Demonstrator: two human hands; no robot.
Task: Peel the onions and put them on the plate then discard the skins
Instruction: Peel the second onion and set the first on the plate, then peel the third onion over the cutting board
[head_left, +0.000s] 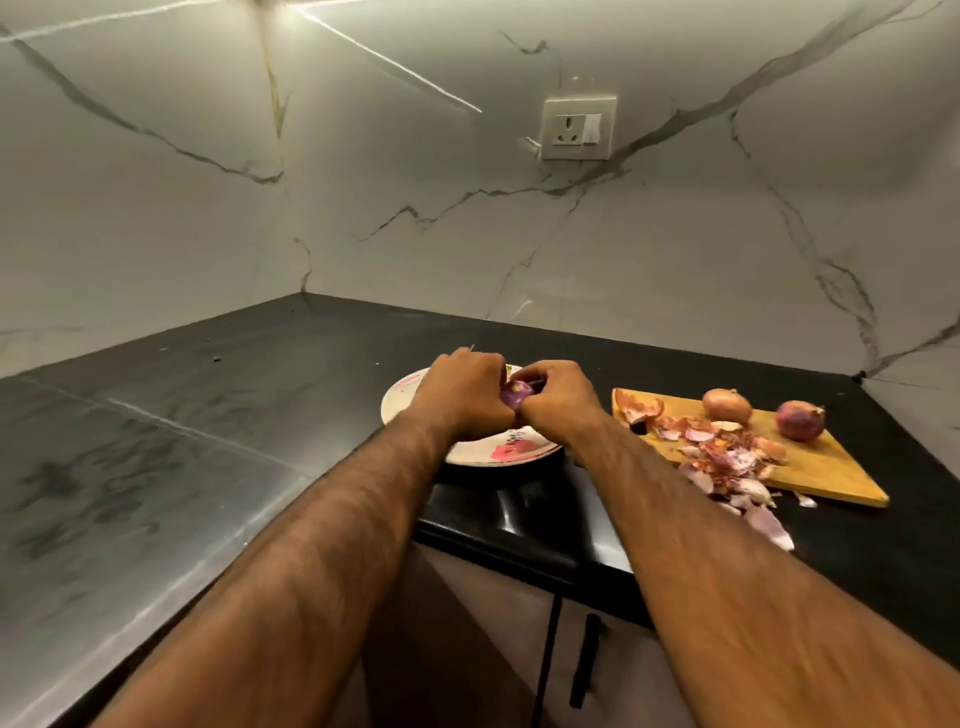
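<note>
Purple half-peeled onion (514, 397) sits pinched between the left hand (462, 395) and right hand (558, 402), both curled tight around it above the white round plate (415, 387). Right of them, the wooden cutting board (826, 467) holds two unpeeled onions (727, 406) and loose papery skins (727, 457). Black stone counter (208, 441), marble wall (467, 218).

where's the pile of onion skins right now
In the head view the onion skins lie right of the hands, heaped on the near left part of the wooden cutting board and spilling onto the black counter, in front of two unpeeled onions.
</note>
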